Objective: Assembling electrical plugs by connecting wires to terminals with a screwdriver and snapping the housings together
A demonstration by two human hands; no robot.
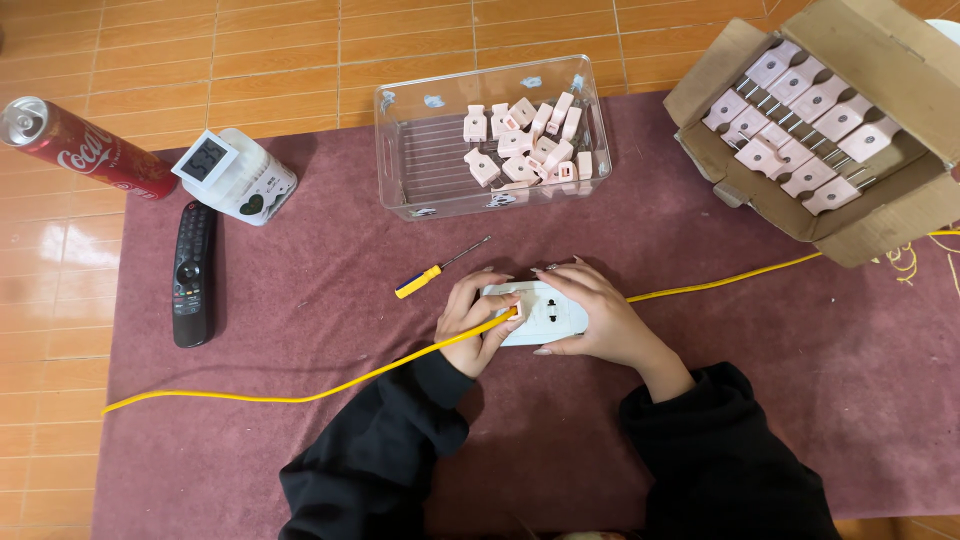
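white socket block [545, 312], long axis left-right on the maroon mat [300, 310], clasped at each end by left hand [470, 325] and right hand [600, 320]; yellow cable [300, 397] crossing beneath left thumb, screwdriver [440, 268] nearer left.

- A home, by the look of it: the work is laid out on the floor [250, 50], glossy orange-brown tiles, not on a bench.
- A maroon rug [300, 420] covers the tiles.
- Household things lie at its edge: a black TV remote [191, 273], a red drink can [85, 146], a small white clock [207, 156].
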